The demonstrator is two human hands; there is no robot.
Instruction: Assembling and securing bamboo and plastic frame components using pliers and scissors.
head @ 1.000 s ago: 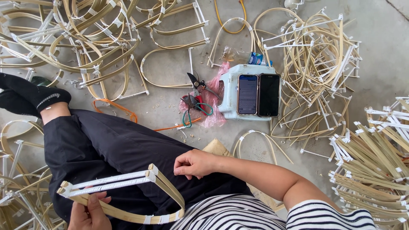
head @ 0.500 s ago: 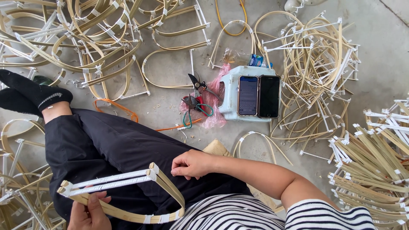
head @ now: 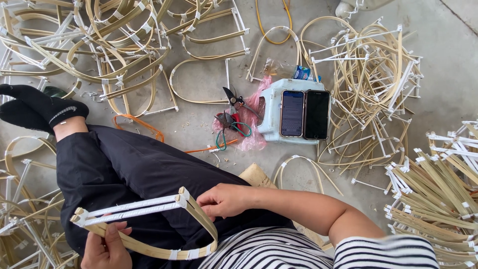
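Note:
I sit on the floor with a bent bamboo frame (head: 149,234) across my lap. The frame is a curved strip loop closed by two white-wrapped straight bars. My left hand (head: 105,248) grips its lower left end from below. Fingers pinched, my right hand (head: 225,200) holds the frame's right corner where the white bars meet the bamboo strip. My black trousers (head: 134,174) lie under the frame.
Piles of similar bamboo frames (head: 99,45) cover the concrete floor to the left, top and right (head: 373,94). A pale blue stool (head: 276,127) carries two phones (head: 304,113). Scissors and cutters (head: 234,107) lie on pink plastic beside it. Bundled strips (head: 438,194) sit at right.
My right hand has slid a little left onto the frame's right corner. The left hand and frame have barely shifted.

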